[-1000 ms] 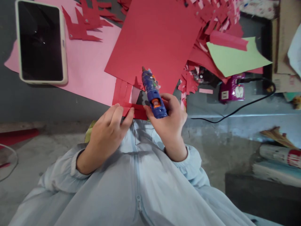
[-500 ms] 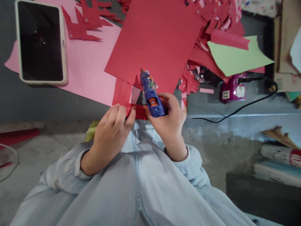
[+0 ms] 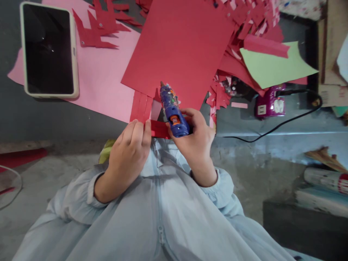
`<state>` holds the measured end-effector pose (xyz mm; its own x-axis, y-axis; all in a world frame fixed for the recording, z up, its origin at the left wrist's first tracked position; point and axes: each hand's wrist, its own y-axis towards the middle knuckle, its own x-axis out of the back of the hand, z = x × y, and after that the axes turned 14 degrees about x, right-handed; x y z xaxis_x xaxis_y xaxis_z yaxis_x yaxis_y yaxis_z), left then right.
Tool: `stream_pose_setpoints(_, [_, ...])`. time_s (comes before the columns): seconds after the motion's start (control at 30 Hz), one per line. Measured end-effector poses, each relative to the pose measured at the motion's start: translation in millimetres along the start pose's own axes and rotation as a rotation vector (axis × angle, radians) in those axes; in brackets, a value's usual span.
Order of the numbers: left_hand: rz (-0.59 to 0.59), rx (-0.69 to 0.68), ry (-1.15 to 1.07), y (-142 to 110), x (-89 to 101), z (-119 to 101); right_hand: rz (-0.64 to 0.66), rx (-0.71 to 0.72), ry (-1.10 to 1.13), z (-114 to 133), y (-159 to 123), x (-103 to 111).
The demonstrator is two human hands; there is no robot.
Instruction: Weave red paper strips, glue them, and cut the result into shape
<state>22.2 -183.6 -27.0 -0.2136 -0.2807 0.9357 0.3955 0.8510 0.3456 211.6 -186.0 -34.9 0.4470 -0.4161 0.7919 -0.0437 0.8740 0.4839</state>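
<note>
My left hand (image 3: 127, 156) has its fingers close together on the left part of a red paper strip (image 3: 161, 129) at the near edge of the table (image 3: 252, 127); I cannot tell whether my hidden thumb pinches it from below. My right hand (image 3: 197, 139) is wrapped around a blue glue gun (image 3: 169, 101), nozzle pointing away from me, with the thumb beside the strip's right end. A large red sheet (image 3: 182, 43) lies beyond

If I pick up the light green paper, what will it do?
The light green paper will probably bend easily, since its edges already curve. It seems thin, so likely light. The reddish piece on top might slide off.
</note>
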Motion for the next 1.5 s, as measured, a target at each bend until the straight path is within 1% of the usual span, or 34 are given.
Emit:
stream_pose_setpoints(0.23, [0.001, 0.004, 0.038, 4.5, -1.5, 0.2, 0.015, 0.000, 0.018, -1.5, -1.4, -1.2])
stream_pose_setpoints(0.33, [0.022, 0.017, 0.020, 5.1, 0.0, 1.4, -0.004, 0.007, 0.041, -1.9, -1.3, -1.7])
stream_pose_setpoints(0.47, [0.053, -0.010, -0.039, 4.4, 2.8, 3.8, -0.019, 0.027, 0.034, -1.4, -0.6, -1.8])
stream_pose_setpoints(0.7, [0.035, -0.005, -0.037, 2.9, 1.6, 5.2, -0.001, 0.027, 0.010, -2.5, -1.8, -2.1])
stream_pose_setpoints(0.8, [0.070, 0.023, -0.083, 1.5, 0.6, 5.8, 0.016, 0.005, 0.013, -2.6, -1.6, -1.3])
stream_pose_setpoints(0.93, [0.137, 0.110, -0.158, 0.4, -0.5, 5.0, 0.042, -0.032, 0.025, -1.6, -1.1, -0.3])
stream_pose_setpoints(1.03, [0.165, 0.110, -0.110, 0.7, -0.4, 3.0, 0.026, -0.041, 0.049, -0.8, -1.1, -0.1])
stream_pose_setpoints(1.2, [0.152, 0.075, -0.054, 2.5, 0.8, -0.1, 0.024, -0.041, 0.078, 0.3, -1.2, -0.2])
stream_pose_setpoints(1.3, [0.170, 0.064, -0.029, 3.5, 2.2, -1.8, 0.009, -0.023, 0.083, -0.1, -1.9, -1.0])
stream_pose_setpoints(1.43, [0.224, 0.075, -0.047, 3.6, 3.1, -4.4, -0.010, -0.006, 0.060, -2.2, -3.8, -2.7])
stream_pose_setpoints(1.5, [0.212, 0.078, -0.050, 3.1, 2.4, -5.5, -0.007, -0.013, 0.046, -3.2, -4.5, -3.4])
